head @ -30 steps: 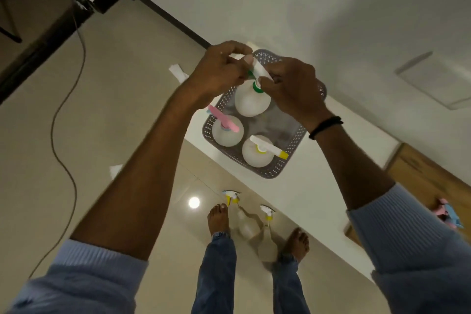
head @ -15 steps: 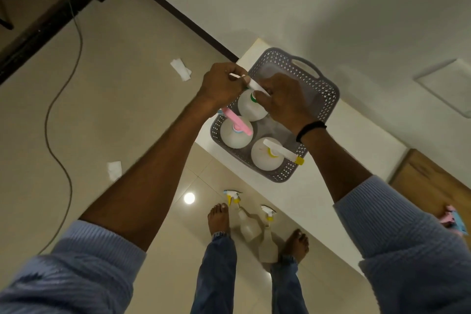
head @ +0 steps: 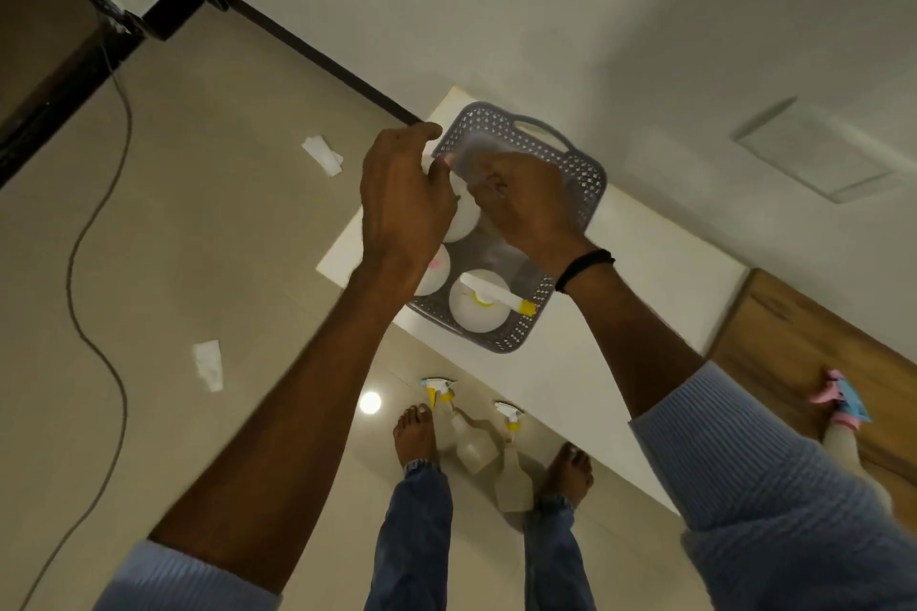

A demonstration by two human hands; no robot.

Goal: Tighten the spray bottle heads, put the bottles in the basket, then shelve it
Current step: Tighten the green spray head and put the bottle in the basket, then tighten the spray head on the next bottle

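Observation:
A grey perforated basket (head: 588,174) sits on a white ledge (head: 655,278). Three white spray bottles stand in it. The yellow-nozzle bottle (head: 479,310) is at the near right. The pink-head bottle (head: 437,272) is mostly hidden behind my left wrist. The green-head bottle (head: 464,219) stands at the far left, its head covered by both hands. My left hand (head: 402,194) curls over that head from the left. My right hand (head: 528,206) grips it from the right with curled fingers. Both hands are blurred.
Two more spray bottles (head: 471,444) (head: 513,479) stand on the tiled floor between my bare feet. Another bottle with a pink and blue head (head: 843,404) is at the right by a wooden surface (head: 794,342). Paper scraps (head: 322,155) and a cable (head: 94,223) lie on the floor.
Both hands have lowered the green-head bottle deeper into the basket. My left hand now covers its head and most of the pink-head bottle.

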